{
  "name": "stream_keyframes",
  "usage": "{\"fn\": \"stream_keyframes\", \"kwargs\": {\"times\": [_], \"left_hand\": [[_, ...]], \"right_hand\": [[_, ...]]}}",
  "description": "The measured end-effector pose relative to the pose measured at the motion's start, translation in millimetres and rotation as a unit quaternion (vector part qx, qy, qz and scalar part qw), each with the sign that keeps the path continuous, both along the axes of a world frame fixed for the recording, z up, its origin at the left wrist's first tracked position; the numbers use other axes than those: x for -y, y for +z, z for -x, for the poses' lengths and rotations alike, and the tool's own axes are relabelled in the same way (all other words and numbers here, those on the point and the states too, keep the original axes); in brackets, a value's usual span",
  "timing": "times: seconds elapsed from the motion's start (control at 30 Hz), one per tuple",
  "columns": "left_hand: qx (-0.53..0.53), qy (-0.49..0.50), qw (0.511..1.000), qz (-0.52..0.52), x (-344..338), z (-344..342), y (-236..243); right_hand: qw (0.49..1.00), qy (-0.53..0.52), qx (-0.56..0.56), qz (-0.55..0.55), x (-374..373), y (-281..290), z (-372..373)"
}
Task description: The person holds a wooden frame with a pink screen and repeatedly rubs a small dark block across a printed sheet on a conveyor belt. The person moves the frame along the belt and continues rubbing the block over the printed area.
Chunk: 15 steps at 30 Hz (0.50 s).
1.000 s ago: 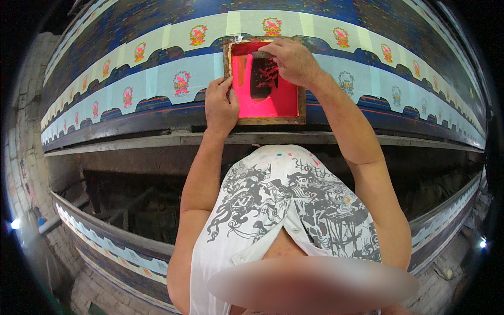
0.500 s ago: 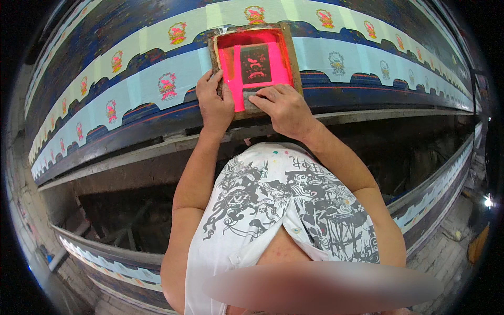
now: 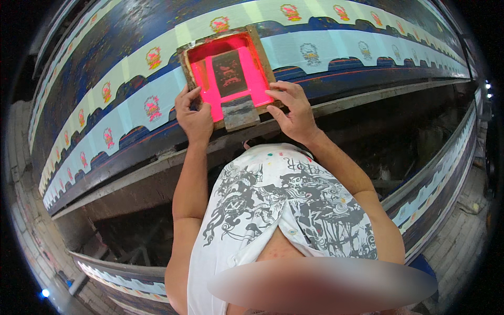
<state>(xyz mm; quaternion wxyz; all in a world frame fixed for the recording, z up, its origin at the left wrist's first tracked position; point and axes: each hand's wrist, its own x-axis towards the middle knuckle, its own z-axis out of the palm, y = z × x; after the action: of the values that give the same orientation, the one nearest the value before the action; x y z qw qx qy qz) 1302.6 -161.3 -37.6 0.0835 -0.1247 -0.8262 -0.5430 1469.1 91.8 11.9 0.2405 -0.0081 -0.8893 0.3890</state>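
Observation:
A wooden screen-printing frame, with bright pink ink inside, lies over the strip of pale blue pieces at the table's near edge. Its mesh shows a dark panel with a small pink design. A grey, ink-stained squeegee leans at the frame's near side, untouched by either hand. My left hand grips the frame's left side near the front, thumb toward the ink. At the right front corner, my right hand has fingers and thumb on the frame's edge; part of that contact is hidden.
Pale blue pieces with printed emblems line the long dark table; a yellowish row runs behind them. Pieces left of the frame carry pink, those on the right only outlines. A ledge borders the table before me.
My right hand has let go of the squeegee and moved to the frame's right side. The squeegee now rests at the near end. The view has turned; my left hand stays on the frame.

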Motion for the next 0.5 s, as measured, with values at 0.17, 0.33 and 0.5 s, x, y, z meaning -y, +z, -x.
{"fn": "stream_keyframes", "kwargs": {"times": [0.17, 0.33, 0.5], "left_hand": [[0.006, -0.048, 0.998, -0.044, -47, 2, 16], [-0.03, -0.085, 0.995, -0.048, -103, 16, 12], [-0.03, -0.08, 0.996, -0.033, -96, -41, -1]], "right_hand": [[0.992, -0.053, 0.029, 0.113, -41, -13, -19], [0.987, -0.101, 0.022, 0.119, -75, -9, -21], [0.989, -0.103, 0.01, 0.104, -66, -19, -70]]}}
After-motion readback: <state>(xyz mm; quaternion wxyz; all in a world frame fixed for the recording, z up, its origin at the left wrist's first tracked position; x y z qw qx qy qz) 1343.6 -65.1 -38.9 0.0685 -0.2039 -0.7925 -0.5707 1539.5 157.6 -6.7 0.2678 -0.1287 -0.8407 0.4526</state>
